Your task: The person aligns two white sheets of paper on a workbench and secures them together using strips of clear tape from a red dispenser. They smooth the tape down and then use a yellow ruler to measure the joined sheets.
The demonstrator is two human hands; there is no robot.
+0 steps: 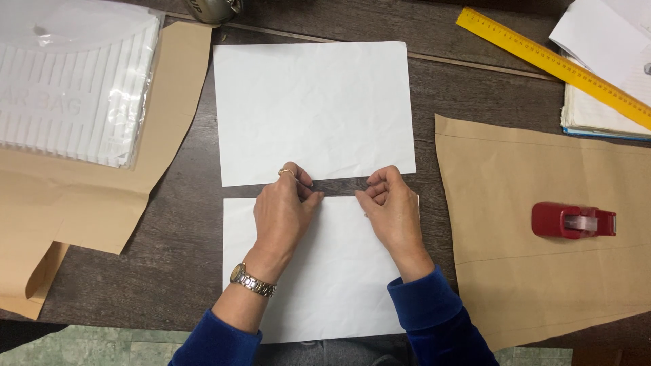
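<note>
Two white paper sheets lie on a dark wooden table, one above the other with a narrow gap between them. The upper sheet (315, 108) is slightly creased. On the top edge of the lower sheet (332, 285) rest both my hands. My left hand (283, 215), with a ring and a wristwatch, pinches at that edge. My right hand (388, 207) does the same a little to the right. Between the two hands a thin clear strip, apparently tape, seems stretched along the edge; it is hard to make out.
A red tape dispenser (573, 220) sits on brown paper (542, 271) at the right. A yellow ruler (553, 64) lies over stacked papers (597, 112) at top right. A clear bag of white items (71, 81) rests on brown paper (102, 196) at left.
</note>
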